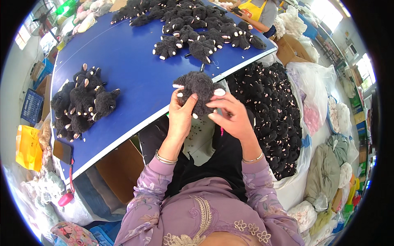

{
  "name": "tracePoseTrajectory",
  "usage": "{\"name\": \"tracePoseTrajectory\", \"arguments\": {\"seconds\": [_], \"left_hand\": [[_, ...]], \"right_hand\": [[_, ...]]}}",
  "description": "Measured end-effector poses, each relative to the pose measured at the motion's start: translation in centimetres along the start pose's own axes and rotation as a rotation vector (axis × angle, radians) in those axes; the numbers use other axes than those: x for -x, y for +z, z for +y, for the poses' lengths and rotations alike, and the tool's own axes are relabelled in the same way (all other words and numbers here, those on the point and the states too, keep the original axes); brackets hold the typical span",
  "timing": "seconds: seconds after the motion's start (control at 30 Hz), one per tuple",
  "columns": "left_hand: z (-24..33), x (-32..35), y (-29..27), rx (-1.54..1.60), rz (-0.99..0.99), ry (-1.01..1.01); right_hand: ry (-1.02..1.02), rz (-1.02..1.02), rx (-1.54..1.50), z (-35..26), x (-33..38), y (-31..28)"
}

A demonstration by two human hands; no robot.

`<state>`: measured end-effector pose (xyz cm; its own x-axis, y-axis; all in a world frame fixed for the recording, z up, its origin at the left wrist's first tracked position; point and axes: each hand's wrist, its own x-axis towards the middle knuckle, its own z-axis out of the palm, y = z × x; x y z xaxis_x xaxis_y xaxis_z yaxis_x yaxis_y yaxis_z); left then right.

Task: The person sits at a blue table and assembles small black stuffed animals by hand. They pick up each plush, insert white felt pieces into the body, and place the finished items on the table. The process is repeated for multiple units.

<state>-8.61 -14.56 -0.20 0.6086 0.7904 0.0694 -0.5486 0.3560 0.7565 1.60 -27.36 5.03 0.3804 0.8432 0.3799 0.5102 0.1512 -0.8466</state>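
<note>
Gripping one black plush paw (198, 91) from both sides: left hand (180, 117) closed on its lower left, right hand (230, 117) pinching the right edge. Paw sits just above both hands, over the blue table's (135, 78) near edge, claws outward; left hand is nearer its centre.

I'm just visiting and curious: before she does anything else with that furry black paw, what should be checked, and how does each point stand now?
1. Both hands on the black plush paw: ok; left hand and right hand grip it.
2. Paw clear of the blue table: ok, held over its edge.
3. Pale claws present: ok, several show.
4. Seams closed: cannot tell.
5. Small pile within left reach: ok.
</note>
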Motion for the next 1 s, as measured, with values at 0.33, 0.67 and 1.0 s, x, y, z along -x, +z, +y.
{"name": "tracePoseTrajectory", "arguments": {"seconds": [0.33, 0.67, 1.0], "left_hand": [[0.7, 1.1, 0.9, -0.093, -0.048, 0.008], [0.7, 0.7, -1.7, -0.093, -0.150, 0.022], [1.3, 1.5, -1.0, 0.035, -0.112, 0.156]], "right_hand": [[0.198, 0.203, -0.221, 0.4, -2.0, -0.3], [0.247, 0.265, -0.524, 1.0, -1.8, -1.6], [0.257, 0.284, -0.628, 2.3, -1.7, -1.1]]}}
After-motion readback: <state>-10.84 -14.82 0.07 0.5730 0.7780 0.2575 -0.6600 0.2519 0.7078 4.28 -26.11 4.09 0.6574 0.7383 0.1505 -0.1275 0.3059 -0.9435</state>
